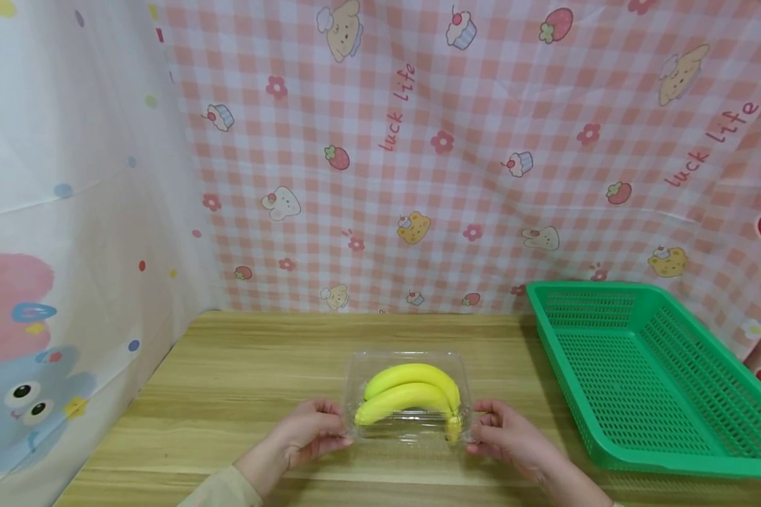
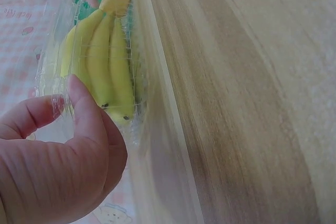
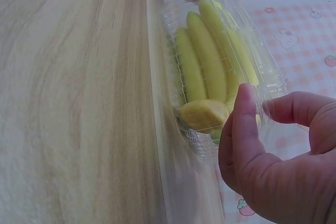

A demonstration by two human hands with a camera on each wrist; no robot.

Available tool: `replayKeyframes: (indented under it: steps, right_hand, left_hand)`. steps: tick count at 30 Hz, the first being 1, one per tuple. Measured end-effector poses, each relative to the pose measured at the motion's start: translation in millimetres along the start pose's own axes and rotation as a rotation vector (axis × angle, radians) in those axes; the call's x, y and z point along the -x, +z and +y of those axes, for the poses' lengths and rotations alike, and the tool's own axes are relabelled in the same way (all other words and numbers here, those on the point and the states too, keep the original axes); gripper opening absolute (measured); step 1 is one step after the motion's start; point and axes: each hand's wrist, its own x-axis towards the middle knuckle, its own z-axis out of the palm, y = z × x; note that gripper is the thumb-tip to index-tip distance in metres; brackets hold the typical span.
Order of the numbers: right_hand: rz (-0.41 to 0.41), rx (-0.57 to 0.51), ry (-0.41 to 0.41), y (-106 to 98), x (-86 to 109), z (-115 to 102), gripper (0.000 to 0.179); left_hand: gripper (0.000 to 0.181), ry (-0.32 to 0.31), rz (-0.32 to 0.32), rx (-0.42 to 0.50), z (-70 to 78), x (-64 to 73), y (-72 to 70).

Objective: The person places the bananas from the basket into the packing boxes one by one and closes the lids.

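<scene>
A clear plastic clamshell box lies at the middle of the wooden table with a bunch of yellow bananas inside. Its see-through lid covers the fruit. My left hand pinches the box's left edge between thumb and fingers. At the opposite edge, my right hand grips the rim the same way. The banana stem end points toward my right hand, and the dark tips are near my left hand.
A green plastic basket with slotted walls stands on the right of the wooden table. Behind hangs a pink checked cloth; a white cartoon-printed cloth hangs on the left.
</scene>
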Motion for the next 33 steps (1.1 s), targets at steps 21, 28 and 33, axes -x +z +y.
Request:
replayKeyframes:
  steps: [21,28,33]
  right_hand:
    - [0.086,0.070,0.022,3.6,-2.5,1.5,0.057]
    - [0.112,0.116,0.007,4.9,-2.0,2.3,0.058]
    - [0.107,0.115,-0.001,4.3,-1.4,2.5,0.059]
  left_hand:
    - [0.024,0.004,-0.006,-0.008,0.1,-0.5,1.1]
    - [0.026,0.013,-0.007,-0.022,0.0,0.0,0.6]
    - [0.027,0.013,-0.015,-0.035,0.6,1.0,-0.1]
